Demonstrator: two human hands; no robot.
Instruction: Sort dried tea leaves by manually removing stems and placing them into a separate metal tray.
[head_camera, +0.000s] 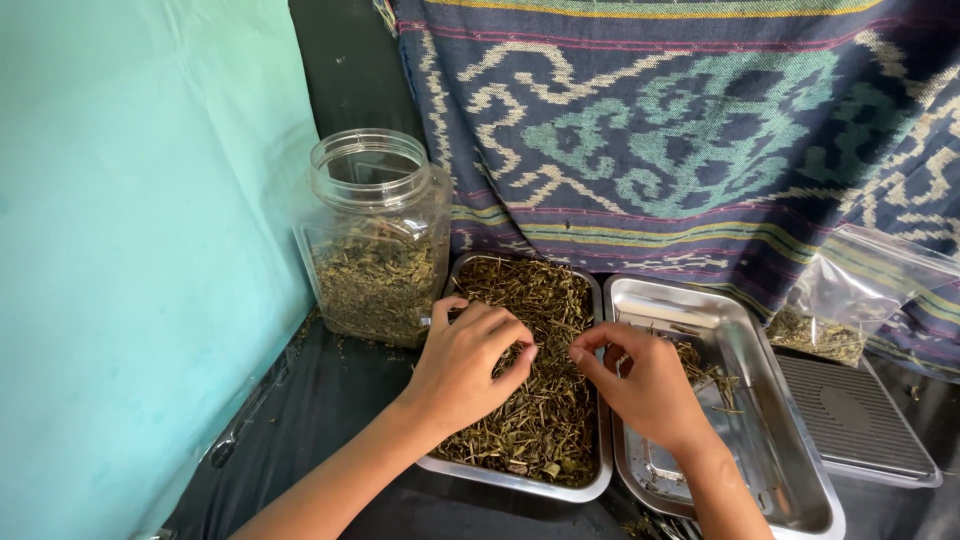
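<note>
Left hand (468, 362) and right hand (640, 378) both pinching dried herb stems (530, 400) over a steel tray (520, 478), emptier tray (760, 440) under the right hand, open plastic jar (375, 235) beyond the left

2 hands (462, 365) (640, 378), 2 steel trays (590, 478) (790, 490), 1 plastic jar (372, 235), 1 clear bag (850, 300), 1 grey scale (860, 425).

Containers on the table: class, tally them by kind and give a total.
Metal trays: 2, left tray full of dried herbs, right tray nearly bare
Clear plastic jar: 1
Clear plastic bag: 1
Total: 4
</note>
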